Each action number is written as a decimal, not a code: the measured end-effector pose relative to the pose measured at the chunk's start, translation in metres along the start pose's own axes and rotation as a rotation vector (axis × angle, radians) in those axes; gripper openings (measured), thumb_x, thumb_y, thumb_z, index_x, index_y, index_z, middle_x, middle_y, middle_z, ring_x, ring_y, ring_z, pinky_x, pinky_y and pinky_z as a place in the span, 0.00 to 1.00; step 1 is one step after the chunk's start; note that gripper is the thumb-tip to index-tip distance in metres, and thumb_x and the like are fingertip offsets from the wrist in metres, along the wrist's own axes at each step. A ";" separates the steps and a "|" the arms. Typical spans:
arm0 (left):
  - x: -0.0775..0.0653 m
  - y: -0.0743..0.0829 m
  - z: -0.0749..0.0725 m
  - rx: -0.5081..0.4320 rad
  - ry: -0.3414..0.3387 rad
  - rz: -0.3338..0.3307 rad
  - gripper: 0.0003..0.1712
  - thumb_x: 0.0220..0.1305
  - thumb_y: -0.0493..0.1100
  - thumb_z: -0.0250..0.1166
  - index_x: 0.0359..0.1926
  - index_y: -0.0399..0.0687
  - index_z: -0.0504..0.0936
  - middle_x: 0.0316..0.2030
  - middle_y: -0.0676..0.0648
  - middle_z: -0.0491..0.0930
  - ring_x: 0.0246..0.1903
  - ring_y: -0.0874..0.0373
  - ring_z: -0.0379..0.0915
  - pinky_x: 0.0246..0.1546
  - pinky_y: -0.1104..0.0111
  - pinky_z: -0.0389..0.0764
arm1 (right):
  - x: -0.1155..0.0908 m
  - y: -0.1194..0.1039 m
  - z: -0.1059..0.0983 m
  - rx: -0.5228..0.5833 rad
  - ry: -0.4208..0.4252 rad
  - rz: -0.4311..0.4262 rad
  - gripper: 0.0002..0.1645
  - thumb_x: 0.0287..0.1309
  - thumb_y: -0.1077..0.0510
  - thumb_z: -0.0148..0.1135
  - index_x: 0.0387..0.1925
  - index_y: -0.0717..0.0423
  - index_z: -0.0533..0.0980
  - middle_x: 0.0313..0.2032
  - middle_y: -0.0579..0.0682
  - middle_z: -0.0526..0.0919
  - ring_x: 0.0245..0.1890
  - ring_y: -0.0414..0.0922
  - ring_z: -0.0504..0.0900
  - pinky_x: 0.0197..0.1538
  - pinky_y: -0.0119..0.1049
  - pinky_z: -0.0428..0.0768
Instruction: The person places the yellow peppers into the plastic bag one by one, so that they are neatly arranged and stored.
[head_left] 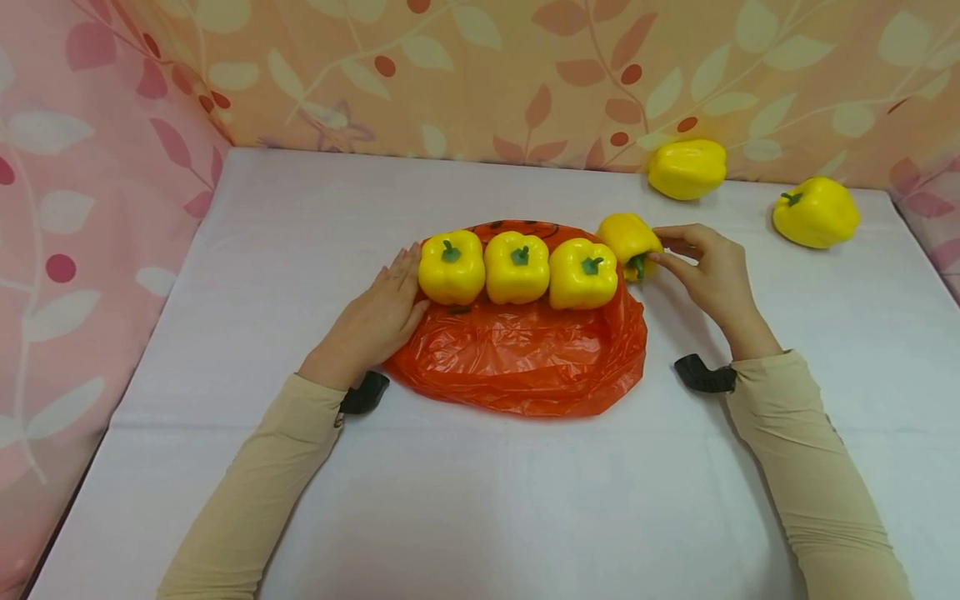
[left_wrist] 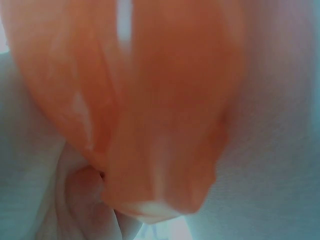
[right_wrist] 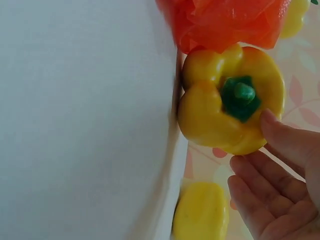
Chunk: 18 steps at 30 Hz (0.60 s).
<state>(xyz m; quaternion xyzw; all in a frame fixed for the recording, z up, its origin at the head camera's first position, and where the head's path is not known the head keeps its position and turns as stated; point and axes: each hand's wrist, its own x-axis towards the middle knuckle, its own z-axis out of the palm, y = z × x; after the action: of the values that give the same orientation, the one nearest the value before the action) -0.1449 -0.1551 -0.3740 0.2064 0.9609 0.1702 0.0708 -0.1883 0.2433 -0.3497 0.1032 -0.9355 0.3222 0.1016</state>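
Note:
Three yellow bell peppers, the left one [head_left: 452, 279], the middle one [head_left: 517, 279] and the right one [head_left: 583, 287], stand in a row on a red plastic bag [head_left: 510, 354], green stems up. My left hand [head_left: 378, 308] lies with fairly straight fingers along the left pepper and the bag's edge. Red plastic [left_wrist: 165, 100] fills most of the left wrist view, blurred. At the row's right end my right hand [head_left: 712, 271] pinches a fourth bell pepper [head_left: 625, 235] between thumb and fingers. It is tilted, its stem toward me, touching the bag's edge.
Two more yellow bell peppers lie at the back right, one by the rear edge [head_left: 687, 169] and one nearer the right edge [head_left: 816, 214]. A white cloth [head_left: 480, 500] covers the table. Patterned curtains [head_left: 480, 75] stand behind and at both sides.

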 end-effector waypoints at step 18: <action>-0.001 0.001 0.000 0.001 0.007 -0.006 0.40 0.73 0.47 0.47 0.72 0.33 0.36 0.73 0.39 0.38 0.72 0.49 0.33 0.69 0.55 0.44 | -0.002 -0.006 -0.026 -0.066 -0.114 0.147 0.27 0.61 0.45 0.59 0.48 0.64 0.80 0.42 0.62 0.83 0.39 0.47 0.78 0.36 0.28 0.69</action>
<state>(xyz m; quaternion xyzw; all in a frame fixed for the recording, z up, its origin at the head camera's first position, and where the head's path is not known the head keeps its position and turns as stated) -0.1435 -0.1550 -0.3738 0.2030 0.9619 0.1701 0.0680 -0.1819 0.2555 -0.3264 0.0492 -0.9550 0.2912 0.0276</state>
